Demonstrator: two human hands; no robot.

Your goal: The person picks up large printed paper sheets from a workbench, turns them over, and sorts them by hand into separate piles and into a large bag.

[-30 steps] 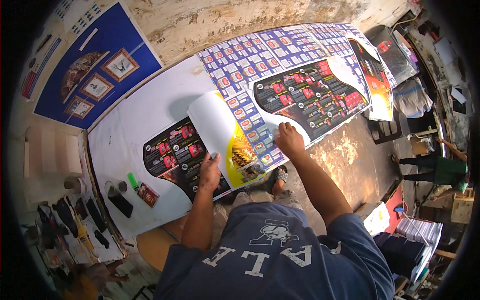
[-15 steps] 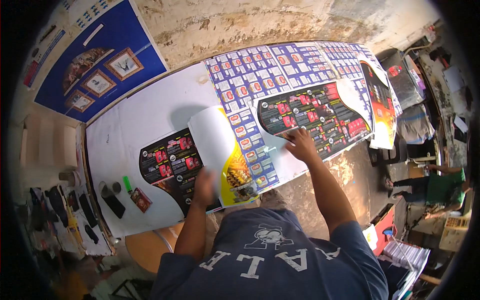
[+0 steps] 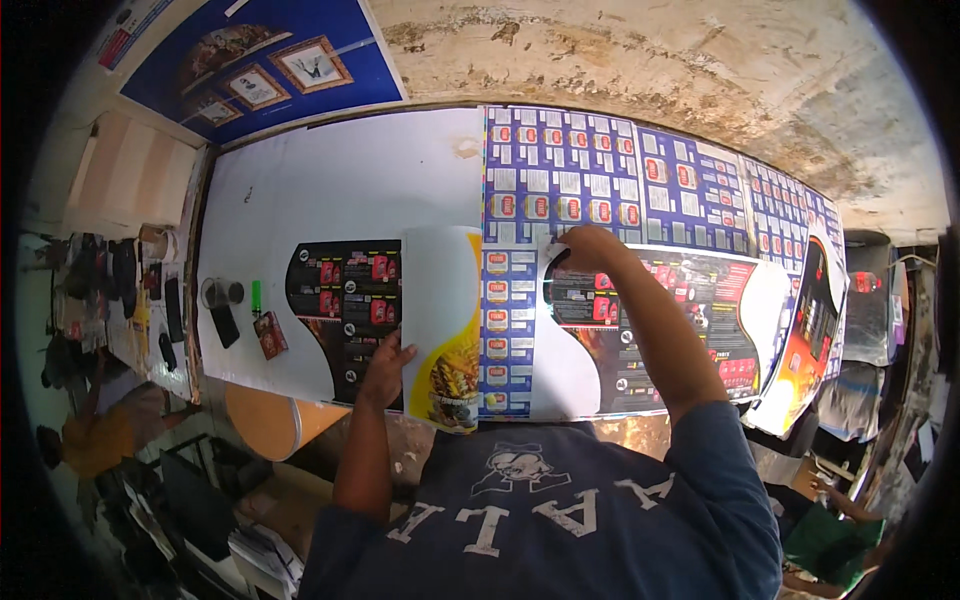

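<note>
Navy short-sleeved T-shirt — pale block lettering, small emblem.

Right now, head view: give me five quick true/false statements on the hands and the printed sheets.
1. The left hand rests on the black printed sheet. True.
2. The right hand holds a pair of scissors. False: it presses bare on the printed sheets, no tool seen.
3. A green marker lies on the white table left of the sheets. True.
4. The blue-and-white label sheet is rolled into a tube. False: it lies spread out flat.
5. Both hands are lifted clear of the table. False: both are down on the sheets.
</note>
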